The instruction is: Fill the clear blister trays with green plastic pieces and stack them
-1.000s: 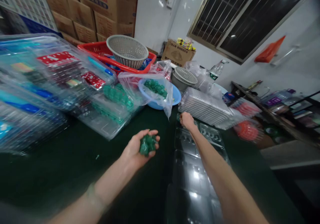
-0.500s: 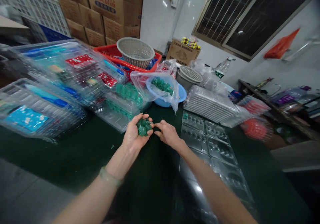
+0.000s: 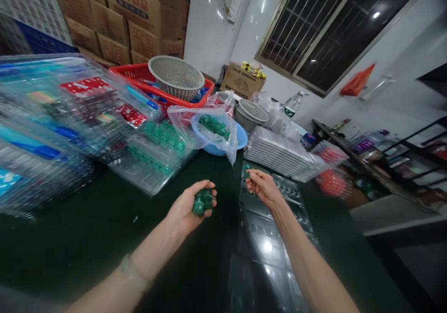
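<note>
Several glossy green pieces [image 3: 203, 201] are cupped in my left hand [image 3: 186, 208], palm up with the fingers curled round them, above the dark green table [image 3: 139, 252]. Between the thumb and fingertips of my right hand [image 3: 263, 186] is a small green piece [image 3: 247, 173], over the top end of the clear plastic trays [image 3: 256, 203]. Those trays lie in rows with shallow moulded hollows. Beyond my hands, a blue bowl [image 3: 241, 136] lined with a clear bag holds more green pieces [image 3: 214, 126].
Stacked clear packs [image 3: 84, 112] fill the left side, beside packs with green pieces [image 3: 164, 136]. A red basket [image 3: 131, 73] with a grey colander [image 3: 176, 75] stands behind. Right of the bowl are a stack of clear trays [image 3: 279, 150] and a bottle [image 3: 295, 103].
My right hand has moved right, away from my left hand, to the trays with a green piece in its fingers. My left hand still holds its pieces. The view has shifted.
</note>
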{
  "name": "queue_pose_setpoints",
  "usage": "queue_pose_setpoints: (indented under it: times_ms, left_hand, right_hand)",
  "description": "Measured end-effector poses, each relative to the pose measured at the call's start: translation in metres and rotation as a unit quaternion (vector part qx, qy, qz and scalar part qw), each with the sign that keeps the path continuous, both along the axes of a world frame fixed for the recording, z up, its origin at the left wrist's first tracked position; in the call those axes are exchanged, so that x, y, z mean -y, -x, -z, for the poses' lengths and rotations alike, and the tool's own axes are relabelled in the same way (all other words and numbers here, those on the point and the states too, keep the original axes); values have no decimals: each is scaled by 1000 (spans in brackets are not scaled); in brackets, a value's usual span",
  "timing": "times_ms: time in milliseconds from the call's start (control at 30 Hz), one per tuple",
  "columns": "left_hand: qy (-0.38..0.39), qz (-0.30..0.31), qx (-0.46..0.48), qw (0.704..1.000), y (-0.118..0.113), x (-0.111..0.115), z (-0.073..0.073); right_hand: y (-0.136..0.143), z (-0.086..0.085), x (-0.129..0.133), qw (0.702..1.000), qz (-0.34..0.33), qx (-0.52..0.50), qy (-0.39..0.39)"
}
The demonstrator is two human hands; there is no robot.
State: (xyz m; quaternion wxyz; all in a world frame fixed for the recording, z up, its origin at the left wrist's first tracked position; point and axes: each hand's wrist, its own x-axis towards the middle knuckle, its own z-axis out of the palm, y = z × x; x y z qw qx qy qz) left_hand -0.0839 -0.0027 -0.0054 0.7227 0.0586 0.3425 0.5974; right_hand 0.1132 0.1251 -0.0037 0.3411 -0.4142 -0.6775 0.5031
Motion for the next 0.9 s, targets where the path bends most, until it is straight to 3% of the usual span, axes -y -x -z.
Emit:
queue_pose_setpoints:
  times_ms: [167, 233, 333, 467, 567, 800, 900]
  left_hand:
    - [-15, 81, -71, 994, -18, 7, 7]
    - [-25, 79, -90, 992, -20, 9, 7]
    - [-44, 51, -113, 991, -20, 9, 7]
    - [-57, 9, -130, 990, -20, 8, 8]
    - [-53, 8, -142, 988, -23, 9, 7]
    - [-57, 13, -134, 989, -27, 11, 11]
    - [-47, -2, -92, 995, -28, 8, 17]
  right_hand:
    - [19, -9, 46, 998, -49, -48, 15]
    - [29, -10, 63, 998, -46, -29, -23]
    - [39, -10, 81, 989, -15, 32, -141]
    - [41, -9, 92, 936, 34, 107, -333]
    - [41, -5, 95, 894, 75, 153, -414]
    - [44, 6, 105, 832, 70, 255, -488]
    - [46, 5, 111, 840, 55, 257, -474]
